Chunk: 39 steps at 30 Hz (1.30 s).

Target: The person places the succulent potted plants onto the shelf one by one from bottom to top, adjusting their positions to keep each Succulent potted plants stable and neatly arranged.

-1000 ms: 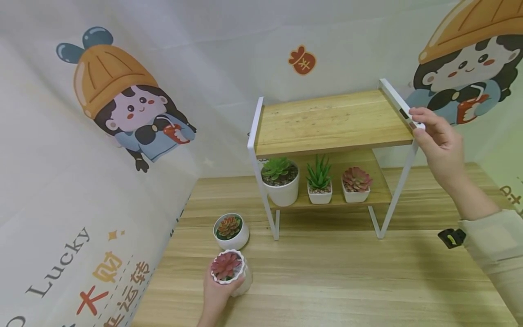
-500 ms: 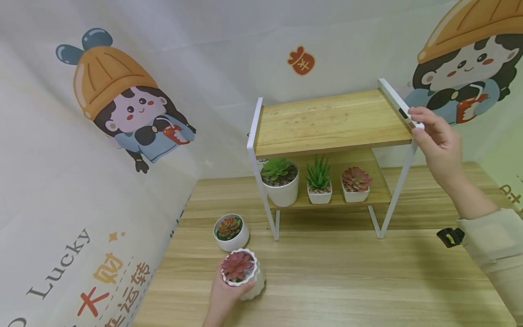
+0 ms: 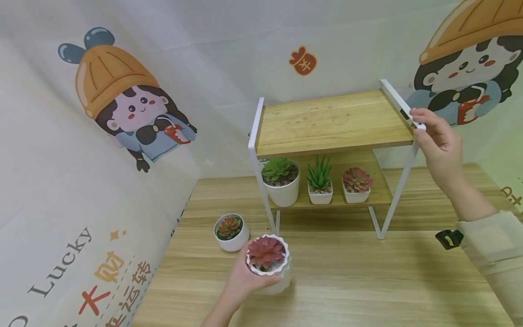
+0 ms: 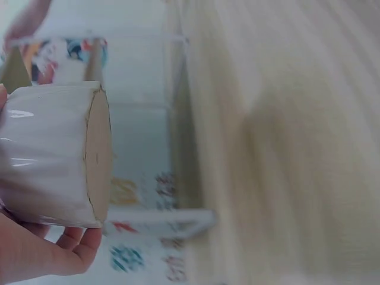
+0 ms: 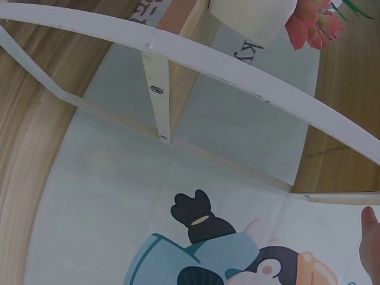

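My left hand (image 3: 244, 278) grips a white scalloped flowerpot (image 3: 283, 278) holding a red succulent (image 3: 265, 252). In the left wrist view the pot's (image 4: 47, 154) flat base shows, raised off the table, with curled fingers (image 4: 66, 252) along its side. At the upper right corner of a two-tier wooden shelf (image 3: 335, 120), my right hand (image 3: 443, 147) pinches the white metal frame between thumb and fingers. Only one fingertip (image 5: 369, 237) of that hand shows in the right wrist view, beside the white frame (image 5: 237, 83).
On the lower tier stand a large potted green succulent (image 3: 283, 188), a spiky green plant (image 3: 320, 179) and a pink succulent (image 3: 357, 181). A round white pot (image 3: 232, 243) with an orange-green succulent sits on the table left of the shelf. A black clip-like object (image 3: 449, 239) is near the right sleeve.
My left hand has carried the scalloped pot rightward and somewhat up in the head view, away from beside the round pot. The right hand stays on the shelf frame.
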Available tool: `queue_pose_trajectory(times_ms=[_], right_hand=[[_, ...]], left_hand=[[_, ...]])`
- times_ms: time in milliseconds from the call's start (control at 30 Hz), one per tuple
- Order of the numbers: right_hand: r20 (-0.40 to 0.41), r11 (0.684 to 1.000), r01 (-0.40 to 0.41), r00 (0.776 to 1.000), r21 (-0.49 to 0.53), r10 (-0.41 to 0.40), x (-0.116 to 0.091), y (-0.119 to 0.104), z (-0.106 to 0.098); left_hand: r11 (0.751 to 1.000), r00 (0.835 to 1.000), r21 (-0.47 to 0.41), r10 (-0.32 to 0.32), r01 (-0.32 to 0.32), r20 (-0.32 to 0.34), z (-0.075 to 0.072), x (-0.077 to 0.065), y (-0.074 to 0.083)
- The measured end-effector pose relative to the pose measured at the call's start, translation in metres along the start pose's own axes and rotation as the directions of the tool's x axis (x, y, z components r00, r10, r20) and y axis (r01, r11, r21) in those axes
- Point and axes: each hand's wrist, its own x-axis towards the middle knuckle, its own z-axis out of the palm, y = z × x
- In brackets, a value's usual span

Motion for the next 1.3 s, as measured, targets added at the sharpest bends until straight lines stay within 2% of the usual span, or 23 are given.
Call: queue_pose_trajectory(times_ms=[133,333,433,500,567,633,700,867,933,1100,1300], right_hand=[[-0.004,1.0,0.015,1.0,0.011,-0.015,0.0,-0.001,0.001],[-0.011,1.0,0.016,1.0,-0.007,-0.016,0.0,0.0,0.001],[-0.014,1.0,0.015,1.0,-0.018,-0.016,0.0,0.002,0.0],[-0.017,0.999,0.011,1.0,-0.036,-0.012,0.0,0.005,-0.002],[-0.019,0.999,0.003,1.0,-0.055,-0.004,0.0,0.007,-0.003],[-0.019,0.997,-0.005,1.0,-0.073,0.004,0.0,0.008,-0.003],[-0.017,0.997,-0.01,1.0,-0.077,0.008,-0.001,0.007,-0.002],[-0.021,0.996,-0.005,1.0,-0.09,0.003,-0.001,0.002,0.001],[-0.023,0.997,-0.004,1.0,-0.083,0.002,-0.001,0.0,0.003],[-0.015,0.998,0.004,1.0,-0.058,-0.005,-0.001,0.0,0.003],[-0.003,0.996,0.021,1.0,-0.086,-0.021,-0.001,0.002,0.003]], left_hand=[[0.999,0.999,0.023,0.027,-0.028,0.028,0.006,0.008,0.028],[0.991,0.996,0.1,0.081,-0.085,0.045,0.004,0.022,0.084],[0.986,0.981,0.014,0.166,-0.168,0.104,0.001,0.032,0.107],[0.975,0.964,-0.055,0.22,-0.214,0.15,-0.001,0.04,0.12],[0.961,0.945,-0.142,0.262,-0.238,0.193,-0.004,0.047,0.131],[0.953,0.939,-0.17,0.281,-0.249,0.198,-0.006,0.053,0.144],[0.957,0.947,-0.16,0.268,-0.241,0.176,-0.008,0.059,0.156],[0.984,0.984,-0.067,0.167,-0.162,0.068,-0.011,0.074,0.186],[0.989,0.99,-0.052,0.139,-0.137,0.026,-0.01,0.081,0.197],[0.988,0.988,-0.061,0.141,-0.145,-0.066,-0.004,0.101,0.217],[0.987,0.981,-0.041,0.151,-0.157,-0.123,0.009,0.116,0.231]])
